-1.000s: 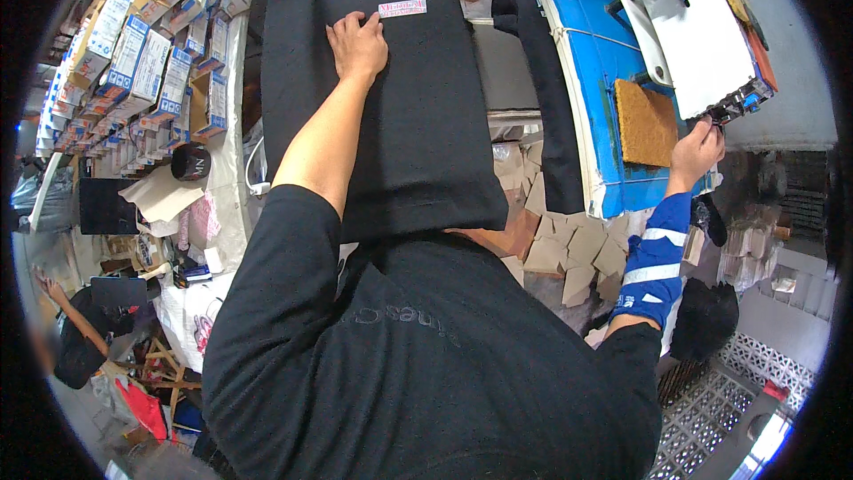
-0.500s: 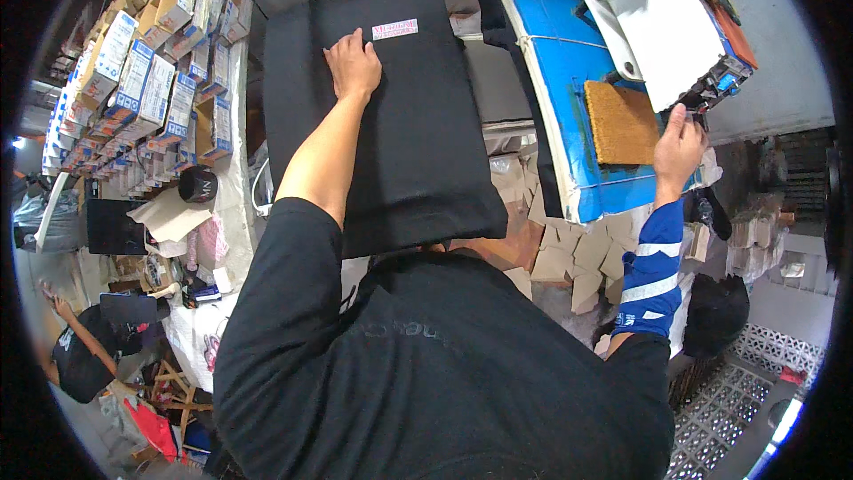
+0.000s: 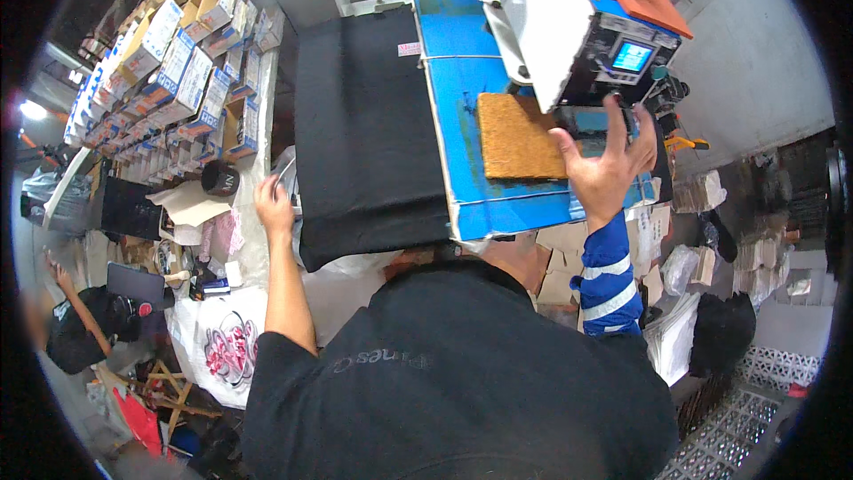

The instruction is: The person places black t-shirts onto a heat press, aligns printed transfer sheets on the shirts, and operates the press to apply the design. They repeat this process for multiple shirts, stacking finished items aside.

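Observation:
A black cloth (image 3: 369,142) lies stretched flat in front of me, with a small pink-and-white label (image 3: 409,49) near its far end. Over its right part reaches a blue board (image 3: 449,133) carrying a boxy machine (image 3: 613,53) with a lit screen. My right hand (image 3: 609,160) is just below that screen, fingers spread, beside a brown bristly mat (image 3: 520,138) on the board. By the cloth's left edge is my left hand (image 3: 275,204), its fingers curled together; what they hold, if anything, is too small to make out.
Stacked open cardboard boxes (image 3: 169,80) fill a shelf at the left, above a cluttered bench with a dark mug (image 3: 219,178). Cardboard pieces (image 3: 560,249) lie below the board. A co-worker (image 3: 80,329) is at the far left. Paper stacks (image 3: 702,191) stand at the right.
The blue board and machine have shifted left over the black cloth, beside the label. My left hand has left the cloth's top for its left edge. My right hand has spread its fingers.

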The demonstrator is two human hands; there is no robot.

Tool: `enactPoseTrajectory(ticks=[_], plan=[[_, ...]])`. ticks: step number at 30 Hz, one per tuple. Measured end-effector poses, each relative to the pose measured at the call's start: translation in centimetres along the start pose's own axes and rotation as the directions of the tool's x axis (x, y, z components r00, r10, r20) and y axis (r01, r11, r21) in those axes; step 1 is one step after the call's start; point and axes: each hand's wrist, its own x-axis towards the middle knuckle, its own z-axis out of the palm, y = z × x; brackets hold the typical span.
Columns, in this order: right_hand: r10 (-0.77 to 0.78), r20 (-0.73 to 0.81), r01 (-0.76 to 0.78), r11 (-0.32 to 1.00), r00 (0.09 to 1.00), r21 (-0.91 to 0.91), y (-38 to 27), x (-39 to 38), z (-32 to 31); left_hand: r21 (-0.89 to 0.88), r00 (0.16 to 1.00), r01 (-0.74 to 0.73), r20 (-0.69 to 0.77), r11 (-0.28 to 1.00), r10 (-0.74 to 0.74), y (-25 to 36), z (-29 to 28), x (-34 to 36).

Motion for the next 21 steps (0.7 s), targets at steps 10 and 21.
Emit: enactPoseTrajectory(ticks=[10, 21], plan=[[-0.117, 0.039, 0.105, 0.965, 0.992, 0.24, -7.5, 2.2, 2.0, 0.062, 0.916, 0.401, 0.005, 0.914, -0.402, -11.9, -3.2, -16.4], [-0.016, 0.061, -0.011, 0.912, 0.998, 0.411, 0.7, -2.9, 4.3, 0.363, 0.45, 0.294, 0.763, 0.884, -0.463, -6.9, 2.6, -33.8]])
